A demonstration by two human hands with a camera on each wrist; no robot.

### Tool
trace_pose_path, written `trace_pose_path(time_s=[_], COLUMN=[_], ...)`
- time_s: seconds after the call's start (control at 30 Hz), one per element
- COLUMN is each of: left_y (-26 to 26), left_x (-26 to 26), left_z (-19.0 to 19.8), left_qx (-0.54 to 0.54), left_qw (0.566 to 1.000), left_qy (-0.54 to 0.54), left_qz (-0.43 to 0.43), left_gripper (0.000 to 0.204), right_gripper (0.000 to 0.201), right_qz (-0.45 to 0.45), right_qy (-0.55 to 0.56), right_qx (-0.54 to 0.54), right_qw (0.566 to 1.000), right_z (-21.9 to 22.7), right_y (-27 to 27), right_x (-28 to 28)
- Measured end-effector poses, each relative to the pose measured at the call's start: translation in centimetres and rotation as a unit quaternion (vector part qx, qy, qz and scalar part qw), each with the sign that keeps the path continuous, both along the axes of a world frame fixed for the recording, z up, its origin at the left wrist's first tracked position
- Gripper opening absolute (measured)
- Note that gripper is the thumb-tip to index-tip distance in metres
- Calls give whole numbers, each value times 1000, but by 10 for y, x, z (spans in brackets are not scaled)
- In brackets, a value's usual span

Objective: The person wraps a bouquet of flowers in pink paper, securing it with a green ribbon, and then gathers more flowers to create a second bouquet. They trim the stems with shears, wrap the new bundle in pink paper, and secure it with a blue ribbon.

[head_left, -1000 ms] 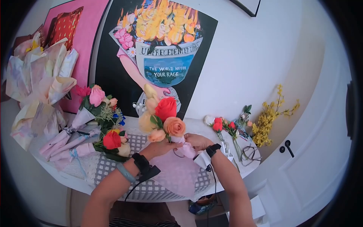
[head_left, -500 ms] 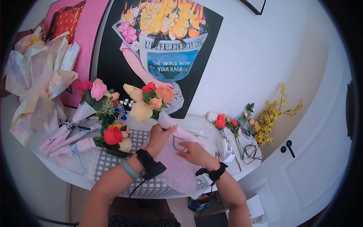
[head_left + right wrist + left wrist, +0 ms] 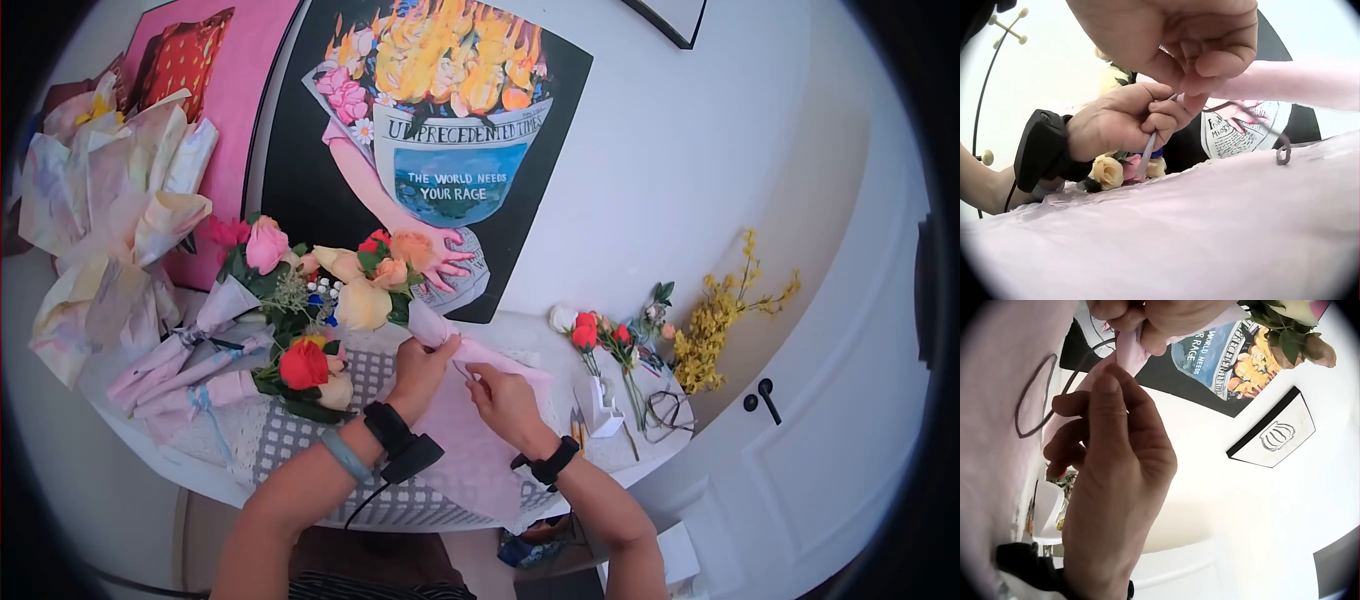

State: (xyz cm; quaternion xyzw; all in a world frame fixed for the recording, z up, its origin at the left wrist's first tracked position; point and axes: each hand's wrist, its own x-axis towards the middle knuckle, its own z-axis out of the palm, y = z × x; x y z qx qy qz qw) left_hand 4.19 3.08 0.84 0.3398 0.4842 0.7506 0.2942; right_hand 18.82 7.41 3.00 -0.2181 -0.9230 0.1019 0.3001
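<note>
My left hand (image 3: 421, 372) grips a bouquet (image 3: 372, 290) near the top of its pink paper wrap (image 3: 500, 368); cream, peach and red blooms tilt up to the left. In the right wrist view, a pale ribbon tail (image 3: 1147, 156) hangs from that hand's curled fingers. A thin dark cord (image 3: 1019, 422) runs from the left hand's grip into a loose loop over the pink sheet. Just right of the left hand, my right hand (image 3: 508, 405) has bent fingers, thumb and index tips together, right at the cord. I cannot tell if it holds the cord.
Wrapped bouquets (image 3: 190, 370) lie at the table's left, below large paper-wrapped flowers (image 3: 110, 200). A flat pink sheet (image 3: 455, 460) covers the front. At right are a white tape dispenser (image 3: 600, 410), loose roses (image 3: 585, 330), glasses (image 3: 665, 410) and yellow flowers (image 3: 705, 345). Paintings (image 3: 470, 180) stand behind.
The bouquet has tipped from upright over the hands to leaning left, its wrapped stems lying rightward. My right hand left the wrap, drew back right with fingers spread, then came in to the cord, fingers bent.
</note>
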Motion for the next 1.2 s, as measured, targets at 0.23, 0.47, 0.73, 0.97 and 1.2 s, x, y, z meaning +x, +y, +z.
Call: trace_pose_path(time_s=[0.23, 0.47, 0.73, 0.97, 1.2], left_y=[-1, -1, 5, -4, 1], left_x=[2, 9, 8, 6, 16], left_z=[-1, -2, -8, 3, -1], left_qx=[9, 1, 24, -2, 174], left_qw=[996, 998, 997, 982, 966], left_qy=[-87, -63, 57, 92, 153], left_qz=[-13, -24, -38, -166, -119], left_gripper=[16, 20, 21, 22, 13], right_gripper=[37, 21, 10, 11, 20], right_qz=[10, 16, 84, 27, 157], right_qy=[-25, 23, -43, -25, -131], right_qx=[-56, -283, 166, -8, -293], right_qw=[998, 959, 982, 999, 934], right_z=[-5, -5, 59, 68, 16], right_y=[-3, -6, -4, 69, 110], right_x=[-7, -16, 3, 6, -4])
